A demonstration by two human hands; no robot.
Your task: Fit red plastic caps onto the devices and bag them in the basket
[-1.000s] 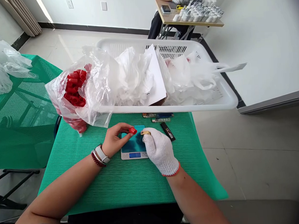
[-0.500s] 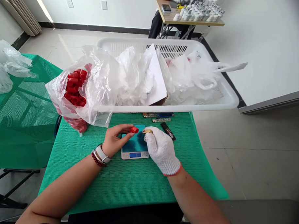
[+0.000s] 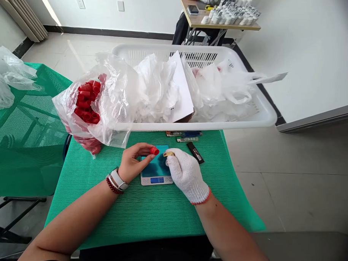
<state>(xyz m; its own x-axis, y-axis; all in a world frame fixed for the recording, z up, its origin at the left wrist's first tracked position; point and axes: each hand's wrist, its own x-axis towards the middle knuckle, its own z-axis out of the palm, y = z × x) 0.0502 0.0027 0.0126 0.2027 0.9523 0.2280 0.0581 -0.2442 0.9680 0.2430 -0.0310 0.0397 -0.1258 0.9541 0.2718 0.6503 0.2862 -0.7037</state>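
Item count on the green desk (image 3: 154, 218): one digital scale (image 3: 156, 173), one white basket (image 3: 265, 116), one clear bag (image 3: 84, 110) of red caps too many to count, one black stick (image 3: 195, 152) and two or three small circuit strips (image 3: 184, 136). Two hands are in view, one bare left hand (image 3: 132, 162) gripping one red cap (image 3: 154, 150) and one gloved right hand (image 3: 187, 174) gripping one gold ring-shaped part (image 3: 168, 154). The left wrist carries one watch (image 3: 118, 179) and one red bead bracelet (image 3: 111, 186).
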